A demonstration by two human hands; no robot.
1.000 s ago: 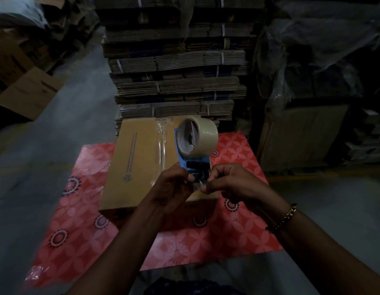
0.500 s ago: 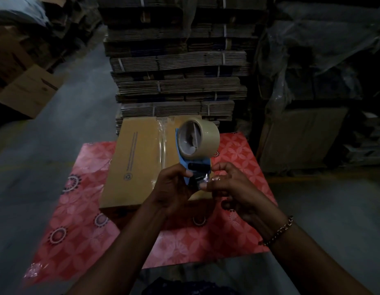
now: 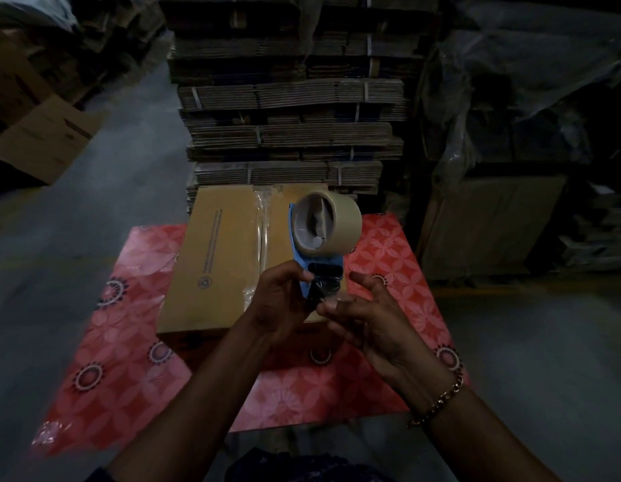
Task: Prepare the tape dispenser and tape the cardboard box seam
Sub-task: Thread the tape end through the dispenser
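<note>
Since half a second ago the right hand (image 3: pixel 375 321) has opened: its fingers, then pinched at the dispenser's lower end, now spread apart, with the forefinger and thumb tips at the crinkled clear tape end (image 3: pixel 331 296). Whether they grip that tape cannot be told in the dim light. The left hand (image 3: pixel 279 304) stays wrapped around the lower part of the blue plastic tape dispenser (image 3: pixel 302 269), holding it upright above the box, so the handle is hidden. The tan roll of packing tape (image 3: pixel 331 222) sits on top.

From the head view, the brown cardboard box (image 3: pixel 215 262) lies closed on a red floral-patterned sheet (image 3: pixel 128 360), its centre seam already under glossy clear tape, the near end of it blocked by the hands. A gold chain bracelet (image 3: pixel 441 400) circles the right wrist. Behind, strapped stacks of flattened cardboard (image 3: pixel 288 133) fade into darkness.
</note>
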